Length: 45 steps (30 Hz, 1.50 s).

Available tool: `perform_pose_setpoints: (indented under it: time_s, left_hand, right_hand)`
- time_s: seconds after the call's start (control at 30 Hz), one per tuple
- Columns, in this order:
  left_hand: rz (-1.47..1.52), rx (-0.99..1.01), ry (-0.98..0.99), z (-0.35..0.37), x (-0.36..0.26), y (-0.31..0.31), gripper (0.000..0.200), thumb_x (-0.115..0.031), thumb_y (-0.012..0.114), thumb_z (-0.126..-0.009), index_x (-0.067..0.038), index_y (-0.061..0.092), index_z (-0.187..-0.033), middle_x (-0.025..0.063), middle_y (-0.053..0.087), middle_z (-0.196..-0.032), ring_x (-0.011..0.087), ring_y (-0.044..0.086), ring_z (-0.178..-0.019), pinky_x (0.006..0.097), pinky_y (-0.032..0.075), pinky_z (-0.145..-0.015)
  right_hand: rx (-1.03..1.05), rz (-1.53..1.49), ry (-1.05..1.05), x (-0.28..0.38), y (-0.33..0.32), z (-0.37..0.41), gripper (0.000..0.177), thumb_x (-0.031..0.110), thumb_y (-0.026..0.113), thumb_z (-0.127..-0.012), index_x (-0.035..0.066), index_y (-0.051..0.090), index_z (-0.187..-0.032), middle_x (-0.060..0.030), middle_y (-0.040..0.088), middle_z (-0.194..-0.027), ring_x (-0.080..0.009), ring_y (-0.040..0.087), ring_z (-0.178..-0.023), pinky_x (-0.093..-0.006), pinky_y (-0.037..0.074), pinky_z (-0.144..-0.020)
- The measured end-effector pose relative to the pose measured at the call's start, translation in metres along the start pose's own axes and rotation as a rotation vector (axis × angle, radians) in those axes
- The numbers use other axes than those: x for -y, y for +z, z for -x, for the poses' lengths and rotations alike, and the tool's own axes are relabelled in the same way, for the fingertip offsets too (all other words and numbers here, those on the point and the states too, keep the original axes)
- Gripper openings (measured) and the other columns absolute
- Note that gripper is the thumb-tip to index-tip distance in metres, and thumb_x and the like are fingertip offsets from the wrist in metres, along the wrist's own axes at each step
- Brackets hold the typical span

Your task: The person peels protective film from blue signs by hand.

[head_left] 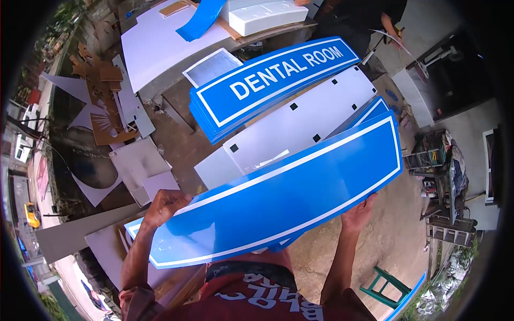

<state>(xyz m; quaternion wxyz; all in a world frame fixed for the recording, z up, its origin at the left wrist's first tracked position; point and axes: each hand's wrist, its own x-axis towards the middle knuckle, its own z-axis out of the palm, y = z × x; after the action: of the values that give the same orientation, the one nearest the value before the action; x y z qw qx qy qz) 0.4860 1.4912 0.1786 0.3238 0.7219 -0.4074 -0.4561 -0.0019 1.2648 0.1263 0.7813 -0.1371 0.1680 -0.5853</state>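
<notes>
Left hand (167, 207): clamped on blue sign panel's (278, 187) far edge.
Right hand (358, 215): clamped on near edge.
"DENTAL ROOM" sign (278, 75): beyond panel, atop stack.

Brown floor (391, 227), green stool (378, 297), grey wall (475, 131), dark rectangle (458, 75), possibly doorway.
</notes>
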Motion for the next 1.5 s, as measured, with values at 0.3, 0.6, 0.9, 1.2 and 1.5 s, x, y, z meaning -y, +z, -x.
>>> perform_pose_setpoints:
  time_s: [0.3, 0.6, 0.9, 1.2, 1.5]
  left_hand:
    - [-0.040, 0.052, -0.017, -0.045, 0.007, -0.026, 0.032, -0.032, 0.071, -0.096, -0.002, 0.079, -0.091, 0.0115, 0.073, -0.079, 0.0171, 0.065, -0.068, 0.0357, 0.053, -0.068]
    - [-0.117, 0.122, -0.032, -0.071, 0.004, -0.070, 0.041, -0.035, 0.067, -0.099, 0.000, 0.076, -0.079, 0.0062, 0.065, -0.063, 0.0108, 0.054, -0.058, 0.0346, 0.044, -0.057]
    - [-0.098, 0.143, 0.134, -0.135, 0.073, -0.207, 0.044, -0.039, 0.065, -0.100, 0.000, 0.075, -0.081, 0.0068, 0.064, -0.063, 0.0122, 0.056, -0.059, 0.0347, 0.045, -0.055]
    - [-0.234, -0.066, 0.152, -0.131, 0.111, -0.365, 0.043, -0.040, 0.065, -0.099, -0.002, 0.077, -0.082, 0.0075, 0.067, -0.065, 0.0138, 0.057, -0.058, 0.0359, 0.044, -0.056]
    - [-0.291, -0.218, 0.156, -0.185, 0.135, -0.468, 0.043, -0.042, 0.064, -0.099, -0.003, 0.080, -0.089, 0.0114, 0.073, -0.073, 0.0181, 0.064, -0.062, 0.0351, 0.052, -0.064]
  right_hand:
    - [-0.059, -0.046, -0.028, -0.017, -0.015, 0.008, 0.055, 0.049, 0.048, -0.105, 0.009, 0.053, -0.143, -0.0091, 0.056, -0.146, -0.0275, 0.055, -0.129, -0.0496, 0.046, -0.107]
    - [-0.175, -0.085, -0.136, -0.065, -0.028, 0.004, 0.053, 0.043, 0.050, -0.106, 0.007, 0.050, -0.145, -0.0134, 0.054, -0.147, -0.0304, 0.055, -0.128, -0.0505, 0.047, -0.106]
    - [-0.169, -0.062, -0.094, -0.191, 0.056, -0.023, 0.066, 0.049, 0.050, -0.104, 0.004, 0.041, -0.151, -0.0192, 0.046, -0.152, -0.0342, 0.054, -0.130, -0.0486, 0.050, -0.103]
    - [-0.245, -0.002, -0.023, -0.348, 0.163, -0.098, 0.083, 0.065, 0.037, -0.102, 0.006, 0.026, -0.159, -0.0181, 0.022, -0.166, -0.0386, 0.019, -0.153, -0.0678, 0.023, -0.116]
    - [-0.021, 0.071, 0.118, -0.440, 0.230, -0.183, 0.084, 0.068, 0.026, -0.102, 0.012, 0.011, -0.163, -0.0144, 0.002, -0.170, -0.0370, 0.004, -0.156, -0.0666, 0.004, -0.119]
